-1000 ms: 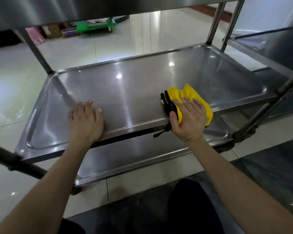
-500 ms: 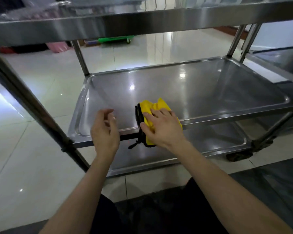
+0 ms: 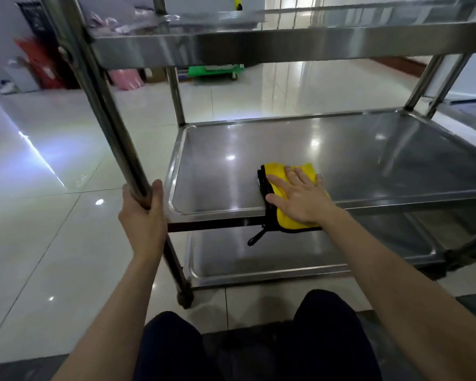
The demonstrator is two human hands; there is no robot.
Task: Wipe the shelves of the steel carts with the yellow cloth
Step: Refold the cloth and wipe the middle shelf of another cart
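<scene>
Your left hand (image 3: 143,213) is clamped round the near-left post (image 3: 105,111) of the steel cart, fingers wrapped behind the tube and thumb lying up its right side, level with the middle shelf (image 3: 368,160). Your right hand (image 3: 300,199) lies flat on the cloth (image 3: 274,171), fingers straight and slightly spread, pressing it down and gripping nothing. The cloth is yellow with a black border. It sits at the front of the middle shelf, left of centre, and folds over the front rim, so that its near part hangs below the rim. A black loop (image 3: 256,239) dangles from its lower left corner in front of the bottom shelf (image 3: 286,257). The rest of the middle shelf is bare steel with ceiling lights mirrored in it. The top shelf (image 3: 259,48) crosses the upper part of the view, and some blurred pale items rest on its left end. The cart stands on a glossy tiled floor (image 3: 52,215). Beyond it, well apart from the cart, are a green dolly (image 3: 215,71), a pink object (image 3: 127,78) and red items (image 3: 36,61) against the far wall. Part of another steel shelf (image 3: 467,111) shows at the right edge. Your knees (image 3: 171,347), in dark trousers, fill the bottom centre, just before the cart's near-left foot (image 3: 184,298).
</scene>
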